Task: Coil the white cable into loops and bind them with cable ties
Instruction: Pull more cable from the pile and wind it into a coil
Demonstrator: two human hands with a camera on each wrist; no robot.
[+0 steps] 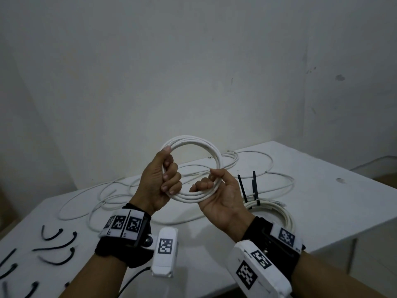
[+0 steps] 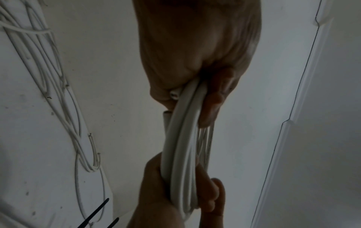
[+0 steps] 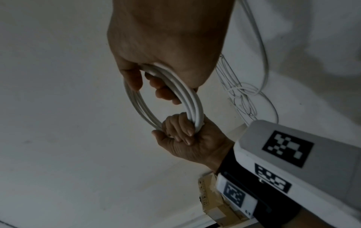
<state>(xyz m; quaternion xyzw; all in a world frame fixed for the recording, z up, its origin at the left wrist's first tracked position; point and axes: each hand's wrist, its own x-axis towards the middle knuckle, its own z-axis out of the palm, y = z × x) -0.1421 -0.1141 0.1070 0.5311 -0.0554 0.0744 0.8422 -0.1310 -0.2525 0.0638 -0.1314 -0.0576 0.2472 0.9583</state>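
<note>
A coil of white cable point(image 1: 191, 140) with several loops is held up in the air above the white table point(image 1: 322, 201). My left hand point(image 1: 169, 179) grips the coil's left side with the fingers wrapped round the strands. At the coil's lower right, my right hand point(image 1: 214, 190) curls round the bundle, palm up. The left wrist view shows the left hand point(image 2: 195, 54) and the strands point(image 2: 181, 146) running down into the right hand point(image 2: 175, 200). The right wrist view shows the right hand point(image 3: 166, 46), the coil point(image 3: 193, 101) and the left hand point(image 3: 187, 138). A cut cable end shows by the left thumb.
Loose white cable point(image 1: 234, 158) sprawls over the table behind the hands. A bound coil point(image 1: 279, 214) lies at the right, with black ties point(image 1: 254, 186) sticking up from it. Several loose black cable ties point(image 1: 57, 246) lie at the table's near left. A wall stands behind.
</note>
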